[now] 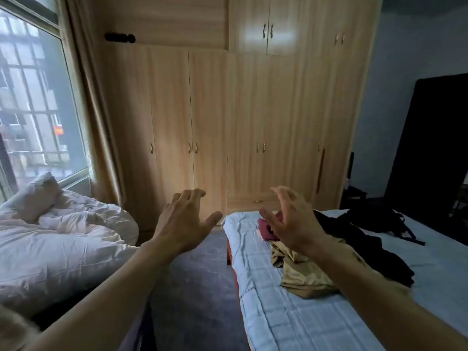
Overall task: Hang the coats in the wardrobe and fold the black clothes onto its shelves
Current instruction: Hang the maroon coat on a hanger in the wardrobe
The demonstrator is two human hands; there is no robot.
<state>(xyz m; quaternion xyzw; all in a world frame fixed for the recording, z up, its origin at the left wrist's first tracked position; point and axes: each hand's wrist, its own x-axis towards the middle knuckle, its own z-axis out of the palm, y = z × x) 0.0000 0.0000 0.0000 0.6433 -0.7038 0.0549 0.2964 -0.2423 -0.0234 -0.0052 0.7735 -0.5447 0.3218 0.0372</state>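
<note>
Two bare forearms enter from the near edge and reach forward over the scene. Left hand [184, 221] is palm down above the grey-blue floor [192, 287] in the aisle between the two beds, fingers spread and slightly curled, holding nothing. Right hand [291, 221] is raised above the near-left part of the right bed [278, 320], palm turned inward, fingers splayed apart, also empty and touching no cloth. The right bed carries a pale blue checked cover. On it, just below and beyond the right wrist, lies a crumpled tan garment [301, 274]. Touching its right side, a pile of black clothes [359, 244] stretches from mid-bed toward the far right, with a strap or sleeve trailing off at the far side. A dark red garment [266, 228] sits at the far left of the pile, partly hidden behind the right hand's fingers. Whether any of these items is a coat cannot be told. On the left, a second bed holds a rumpled white duvet [58, 244] and a pillow [33, 196] near the window [30, 102], with a beige curtain [93, 122] hanging beside it. At the far wall stands the light wood wardrobe [253, 110], spanning most of the width; all doors visible are shut, upper cupboards included. A tall dark panel [430, 153] leans or stands at the far right.
</note>
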